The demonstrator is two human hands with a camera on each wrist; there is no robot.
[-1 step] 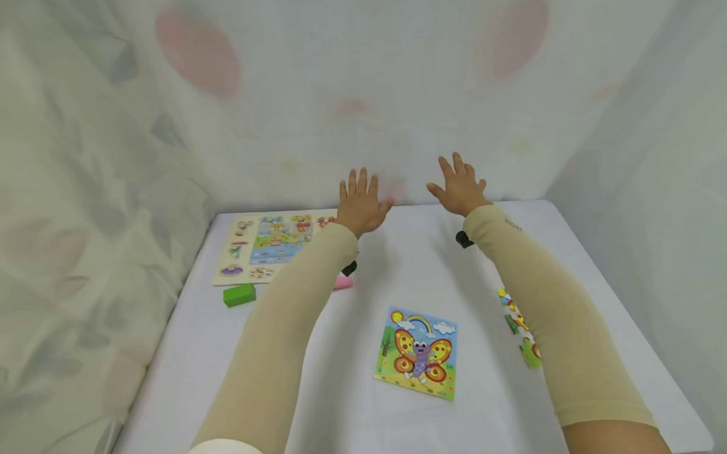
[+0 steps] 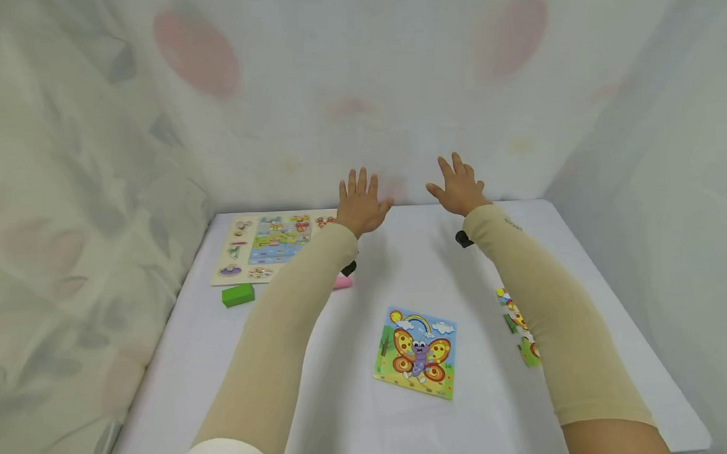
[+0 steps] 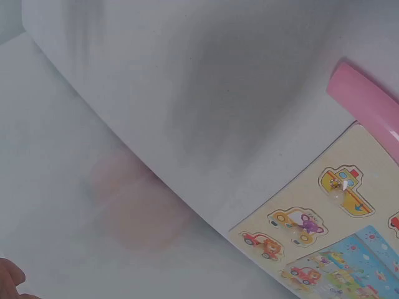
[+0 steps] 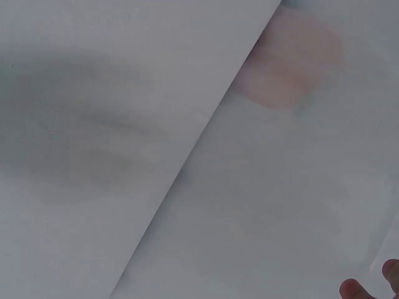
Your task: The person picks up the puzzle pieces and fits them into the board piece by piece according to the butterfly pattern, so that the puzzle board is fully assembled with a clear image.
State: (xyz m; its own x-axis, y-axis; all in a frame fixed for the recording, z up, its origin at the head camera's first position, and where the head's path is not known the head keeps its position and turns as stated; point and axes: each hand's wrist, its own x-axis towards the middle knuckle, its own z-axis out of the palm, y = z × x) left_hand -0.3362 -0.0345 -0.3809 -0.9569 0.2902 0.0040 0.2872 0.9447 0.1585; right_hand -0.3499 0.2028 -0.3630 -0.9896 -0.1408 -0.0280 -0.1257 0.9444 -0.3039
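Observation:
Both arms reach forward over the white table. My left hand [image 2: 361, 207] is held up near the far edge, fingers straight and spread, holding nothing. To its right, my right hand [image 2: 458, 189] is raised as well, palm down with fingers extended and nothing in them. A square butterfly puzzle board [image 2: 415, 353] lies between the forearms. Loose puzzle pieces [image 2: 520, 328] sit beside the right forearm, which partly covers them. Nearest the left hand is a wooden knob puzzle board [image 2: 234, 248]; its right part is hidden behind the arm. The left wrist view shows its vehicle pieces [image 3: 346, 190].
A green block [image 2: 238, 295] stands at the table's left. One pink object [image 2: 343, 282], smooth and rounded in the left wrist view, peeks out beside the left forearm. Pale patterned cloth [image 2: 358, 87] hangs behind the far edge and along both sides.

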